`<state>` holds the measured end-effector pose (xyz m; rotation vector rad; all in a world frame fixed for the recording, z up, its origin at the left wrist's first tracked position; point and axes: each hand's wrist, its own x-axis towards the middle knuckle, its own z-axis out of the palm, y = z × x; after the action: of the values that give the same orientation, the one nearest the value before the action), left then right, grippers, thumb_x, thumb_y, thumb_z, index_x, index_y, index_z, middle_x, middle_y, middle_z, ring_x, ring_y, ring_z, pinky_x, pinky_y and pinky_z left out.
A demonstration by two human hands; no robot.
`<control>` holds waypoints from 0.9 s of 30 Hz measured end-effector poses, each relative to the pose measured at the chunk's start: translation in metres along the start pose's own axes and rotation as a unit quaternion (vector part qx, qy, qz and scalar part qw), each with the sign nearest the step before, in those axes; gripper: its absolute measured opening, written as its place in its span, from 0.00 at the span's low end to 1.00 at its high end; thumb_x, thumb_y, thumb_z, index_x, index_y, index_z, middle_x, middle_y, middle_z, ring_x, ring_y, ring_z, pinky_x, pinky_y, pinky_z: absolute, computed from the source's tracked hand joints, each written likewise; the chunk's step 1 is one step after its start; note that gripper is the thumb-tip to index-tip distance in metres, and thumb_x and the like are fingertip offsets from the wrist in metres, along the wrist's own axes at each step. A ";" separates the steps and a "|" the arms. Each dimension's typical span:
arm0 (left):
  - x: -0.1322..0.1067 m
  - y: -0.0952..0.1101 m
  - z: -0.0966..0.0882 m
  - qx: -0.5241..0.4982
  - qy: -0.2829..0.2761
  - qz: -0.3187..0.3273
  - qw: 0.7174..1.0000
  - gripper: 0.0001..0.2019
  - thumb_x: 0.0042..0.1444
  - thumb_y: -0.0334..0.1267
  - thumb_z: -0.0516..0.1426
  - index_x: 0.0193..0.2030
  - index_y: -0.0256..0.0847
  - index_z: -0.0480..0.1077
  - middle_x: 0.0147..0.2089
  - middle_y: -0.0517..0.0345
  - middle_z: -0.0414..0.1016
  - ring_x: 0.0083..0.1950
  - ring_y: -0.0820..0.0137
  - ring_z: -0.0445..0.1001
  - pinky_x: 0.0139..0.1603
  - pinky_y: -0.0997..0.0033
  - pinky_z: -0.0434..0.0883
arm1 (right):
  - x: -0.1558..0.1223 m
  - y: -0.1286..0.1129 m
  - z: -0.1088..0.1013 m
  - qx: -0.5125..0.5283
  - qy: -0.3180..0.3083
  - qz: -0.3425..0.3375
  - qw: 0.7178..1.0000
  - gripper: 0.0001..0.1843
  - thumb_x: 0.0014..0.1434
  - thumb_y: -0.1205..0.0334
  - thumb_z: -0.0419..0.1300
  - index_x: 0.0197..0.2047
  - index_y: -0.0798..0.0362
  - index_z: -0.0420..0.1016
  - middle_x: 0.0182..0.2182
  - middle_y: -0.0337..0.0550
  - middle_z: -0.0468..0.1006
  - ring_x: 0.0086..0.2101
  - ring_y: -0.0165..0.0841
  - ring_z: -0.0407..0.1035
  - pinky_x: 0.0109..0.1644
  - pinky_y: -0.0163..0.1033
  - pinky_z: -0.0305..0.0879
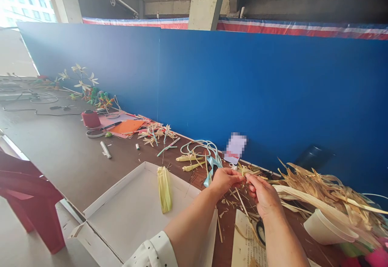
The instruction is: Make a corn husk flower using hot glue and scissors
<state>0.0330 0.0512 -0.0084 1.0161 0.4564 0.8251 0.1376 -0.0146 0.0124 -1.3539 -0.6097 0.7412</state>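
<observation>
My left hand [226, 181] and my right hand [263, 194] meet fingertip to fingertip above the right part of the brown table. Both are closed in a pinch, and whatever sits between the fingers is too small to make out. Dry husk scraps and thin stalks lie below and around them. Just left of my left hand is a light blue ribbon [209, 178]. Two pale yellow husk pieces [190, 158] rest farther left. A flat yellow-green corn husk [164, 189] lies in the white box lid [118, 214], partly under my left arm.
A heap of dry corn husks [327, 190] and a tilted white cup [329, 228] stand on the right. Beneath my right wrist are black-handled scissors [260, 232] and a printed sheet [241, 246]. A blue partition [257, 89] backs the table; a red stool [33, 198] stands left.
</observation>
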 end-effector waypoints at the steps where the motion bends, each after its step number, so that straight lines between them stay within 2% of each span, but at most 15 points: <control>1: 0.000 0.000 0.000 0.000 0.000 0.002 1.000 0.21 0.29 0.49 0.68 0.25 0.33 0.74 0.26 0.57 0.72 0.27 0.76 0.67 0.35 0.72 0.66 | 0.000 0.000 0.000 -0.001 0.001 -0.001 1.000 0.15 0.34 0.56 0.71 0.25 0.54 0.76 0.21 0.34 0.69 0.18 0.22 0.53 0.16 0.29 0.46; 8: 0.003 -0.003 0.000 0.001 0.018 0.015 1.000 0.21 0.29 0.49 0.68 0.24 0.33 0.73 0.24 0.58 0.71 0.24 0.78 0.64 0.32 0.73 0.64 | 0.003 0.005 -0.002 -0.002 0.002 -0.003 1.000 0.15 0.36 0.55 0.71 0.25 0.55 0.76 0.22 0.35 0.70 0.19 0.21 0.54 0.16 0.29 0.46; 22: 0.013 -0.017 -0.006 0.036 0.045 0.025 0.998 0.18 0.31 0.46 0.68 0.24 0.34 0.72 0.22 0.59 0.70 0.26 0.74 0.68 0.35 0.71 0.67 | 0.002 0.008 0.001 -0.017 0.018 -0.010 1.000 0.15 0.35 0.54 0.71 0.24 0.54 0.75 0.22 0.35 0.72 0.17 0.21 0.55 0.16 0.30 0.47; 27: 0.008 -0.011 -0.002 0.021 0.056 0.025 0.998 0.19 0.29 0.46 0.69 0.23 0.34 0.72 0.22 0.59 0.70 0.25 0.76 0.67 0.34 0.71 0.67 | 0.003 0.013 0.001 -0.026 0.025 -0.011 0.999 0.16 0.36 0.53 0.71 0.26 0.55 0.77 0.22 0.35 0.72 0.18 0.21 0.54 0.17 0.29 0.48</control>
<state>0.0410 0.0559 -0.0189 1.0269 0.5487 0.9238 0.1369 -0.0108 0.0000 -1.4071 -0.6065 0.6756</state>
